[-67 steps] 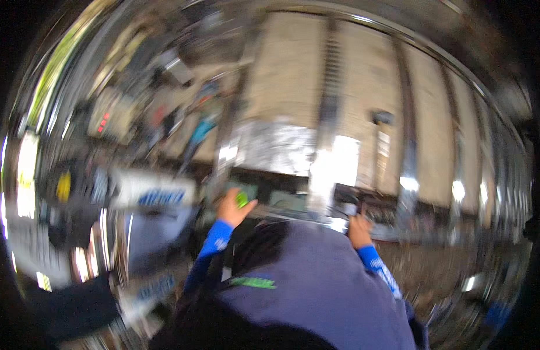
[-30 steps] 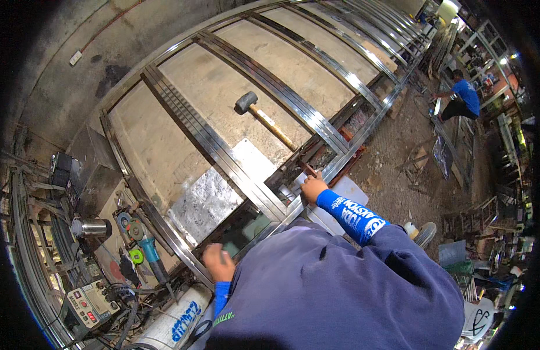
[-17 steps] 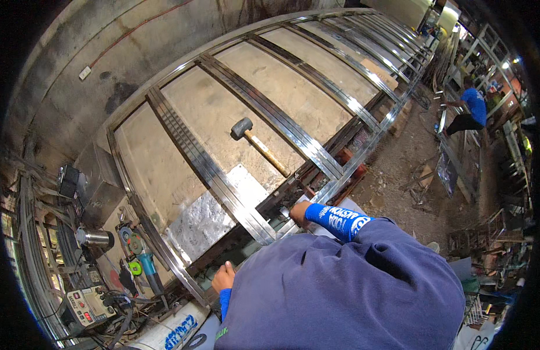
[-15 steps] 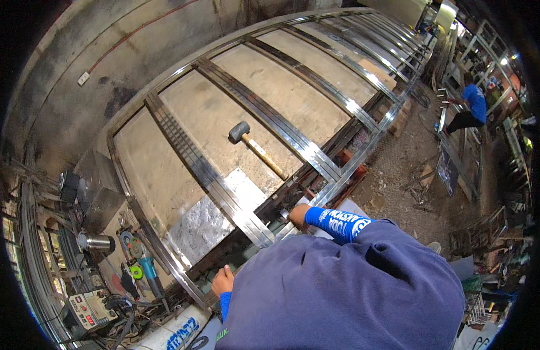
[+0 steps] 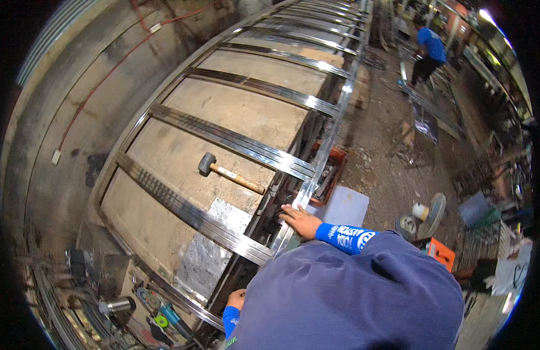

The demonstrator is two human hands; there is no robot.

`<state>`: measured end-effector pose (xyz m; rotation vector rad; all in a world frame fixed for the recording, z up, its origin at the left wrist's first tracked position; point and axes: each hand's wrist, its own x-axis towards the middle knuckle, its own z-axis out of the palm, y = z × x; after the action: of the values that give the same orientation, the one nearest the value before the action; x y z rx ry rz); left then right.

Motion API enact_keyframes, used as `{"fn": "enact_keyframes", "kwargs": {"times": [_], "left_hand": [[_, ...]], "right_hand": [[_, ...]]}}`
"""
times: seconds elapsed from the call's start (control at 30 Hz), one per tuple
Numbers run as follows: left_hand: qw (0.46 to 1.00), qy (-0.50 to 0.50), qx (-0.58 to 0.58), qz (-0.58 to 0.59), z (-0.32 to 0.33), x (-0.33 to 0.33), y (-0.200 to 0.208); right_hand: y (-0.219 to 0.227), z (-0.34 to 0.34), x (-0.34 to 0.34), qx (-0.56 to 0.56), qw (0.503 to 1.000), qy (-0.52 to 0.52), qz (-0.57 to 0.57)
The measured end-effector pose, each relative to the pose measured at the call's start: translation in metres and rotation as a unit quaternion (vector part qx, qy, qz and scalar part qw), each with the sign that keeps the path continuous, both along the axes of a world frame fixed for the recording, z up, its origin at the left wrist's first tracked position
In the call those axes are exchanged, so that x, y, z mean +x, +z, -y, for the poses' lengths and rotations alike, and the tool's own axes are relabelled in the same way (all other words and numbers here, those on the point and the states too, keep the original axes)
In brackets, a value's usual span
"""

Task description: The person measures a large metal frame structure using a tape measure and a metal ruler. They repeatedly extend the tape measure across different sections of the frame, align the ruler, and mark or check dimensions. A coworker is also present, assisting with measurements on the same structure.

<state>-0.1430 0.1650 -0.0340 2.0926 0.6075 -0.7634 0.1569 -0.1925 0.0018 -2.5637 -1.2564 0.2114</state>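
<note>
A long shiny metal frame (image 5: 232, 146), with paired crossbars, lies across a low table with a tan top (image 5: 235, 108). My right hand (image 5: 302, 223), in a blue sleeve, rests on the frame's near rail with fingers stretched out and nothing in them. Lower left, my left hand (image 5: 237, 298) is at the near edge by the frame's corner; its fingers are mostly hidden, so any grip is unclear. Between two crossbars lies a rubber mallet (image 5: 229, 172) with a black head and wooden handle. A dull metal sheet (image 5: 203, 265) lies under the nearest crossbar.
An angle grinder (image 5: 171, 315) and a steel tumbler (image 5: 116, 305) are at the lower left. An orange crate (image 5: 334, 172) and a white panel (image 5: 344, 209) sit right of the rail. Farther off, a person in a blue shirt (image 5: 431, 46) bends over metal bars.
My right hand has gone from curled fingers at the rail's inner edge to lying flat on the rail. The view has turned right. My left hand remains near the frame's corner.
</note>
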Motion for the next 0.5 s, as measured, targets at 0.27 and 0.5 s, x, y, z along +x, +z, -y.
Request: {"fn": "enact_keyframes", "kwargs": {"times": [0.27,0.5], "left_hand": [[0.977,-0.144,-0.152,-0.035,-0.020,0.020,-0.038],[0.946,-0.197,-0.190,-0.174,-0.025,0.055,-0.020]], "right_hand": [[-0.029,0.121,-0.097,-0.017,0.885,-0.402,-0.234],[-0.107,0.239,-0.209,-0.223,0.792,-0.440,-0.359]]}}
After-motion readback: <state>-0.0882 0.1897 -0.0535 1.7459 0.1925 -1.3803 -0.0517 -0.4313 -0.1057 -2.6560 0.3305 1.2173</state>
